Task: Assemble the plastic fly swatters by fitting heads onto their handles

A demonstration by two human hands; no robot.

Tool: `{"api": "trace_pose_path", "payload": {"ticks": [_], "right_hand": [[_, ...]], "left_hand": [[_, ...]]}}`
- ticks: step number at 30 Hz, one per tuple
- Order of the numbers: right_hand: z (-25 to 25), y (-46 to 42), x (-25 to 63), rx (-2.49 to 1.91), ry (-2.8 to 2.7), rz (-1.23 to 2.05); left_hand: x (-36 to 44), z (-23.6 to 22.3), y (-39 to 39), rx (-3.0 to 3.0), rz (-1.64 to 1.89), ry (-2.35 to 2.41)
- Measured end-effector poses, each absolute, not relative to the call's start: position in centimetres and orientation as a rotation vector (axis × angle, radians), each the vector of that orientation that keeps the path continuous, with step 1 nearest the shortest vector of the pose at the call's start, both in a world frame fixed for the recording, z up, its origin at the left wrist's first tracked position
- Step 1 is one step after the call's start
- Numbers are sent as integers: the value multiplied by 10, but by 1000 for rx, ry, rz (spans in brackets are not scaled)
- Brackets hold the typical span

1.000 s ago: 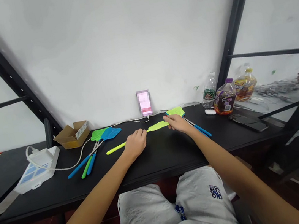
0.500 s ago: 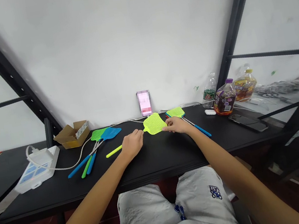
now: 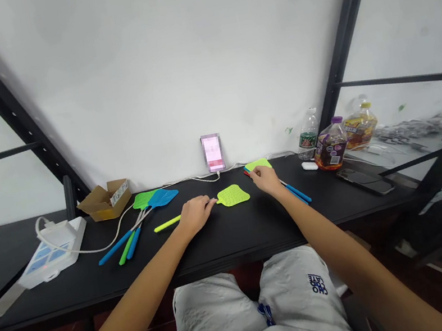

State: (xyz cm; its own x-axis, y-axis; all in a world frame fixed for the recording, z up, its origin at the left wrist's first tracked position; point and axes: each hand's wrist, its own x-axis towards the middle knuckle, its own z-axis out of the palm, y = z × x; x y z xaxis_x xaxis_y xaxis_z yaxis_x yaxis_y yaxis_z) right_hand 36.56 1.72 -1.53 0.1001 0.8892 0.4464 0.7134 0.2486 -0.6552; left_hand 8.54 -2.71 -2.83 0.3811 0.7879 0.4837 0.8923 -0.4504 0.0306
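Observation:
A yellow-green fly swatter (image 3: pixel 231 195) lies flat on the black table (image 3: pixel 237 234) in front of me. My left hand (image 3: pixel 196 214) is closed around its handle, whose yellow end (image 3: pixel 166 224) sticks out to the left. My right hand (image 3: pixel 265 180) has moved off the swatter head and rests with curled fingers on a stack of swatters (image 3: pixel 258 164) at the back right. Blue handles (image 3: pixel 298 194) of that stack run out to the right of my wrist.
Green and blue swatters (image 3: pixel 154 199) lie at the left. A cardboard box (image 3: pixel 104 200), a white power strip (image 3: pixel 50 252) with cable, a phone (image 3: pixel 212 152) against the wall, bottles (image 3: pixel 331 145), another phone (image 3: pixel 365 180) and a black frame post (image 3: pixel 345 32) surround the spot.
The swatter head was lifted and turned upright, then laid flat on the table. My right hand let go of it and moved back to the stack at the right.

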Motion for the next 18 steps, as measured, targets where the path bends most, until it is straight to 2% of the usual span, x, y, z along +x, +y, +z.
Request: {"api": "trace_pose_path", "payload": {"ticks": [5, 11, 14, 18], "right_hand": [[-17, 2, 342, -1075, -1912, 649], [-20, -9, 326, -913, -2077, 856], [-17, -5, 331, -881, -1962, 903], [-10, 5, 343, -997, -1652, 774]], "left_hand": [[98, -30, -27, -2594, -775, -1265], [133, -28, -29, -2679, -964, -1076], [137, -27, -26, -2644, -992, -1136], [125, -28, -19, -2610, -989, -1256]]}}
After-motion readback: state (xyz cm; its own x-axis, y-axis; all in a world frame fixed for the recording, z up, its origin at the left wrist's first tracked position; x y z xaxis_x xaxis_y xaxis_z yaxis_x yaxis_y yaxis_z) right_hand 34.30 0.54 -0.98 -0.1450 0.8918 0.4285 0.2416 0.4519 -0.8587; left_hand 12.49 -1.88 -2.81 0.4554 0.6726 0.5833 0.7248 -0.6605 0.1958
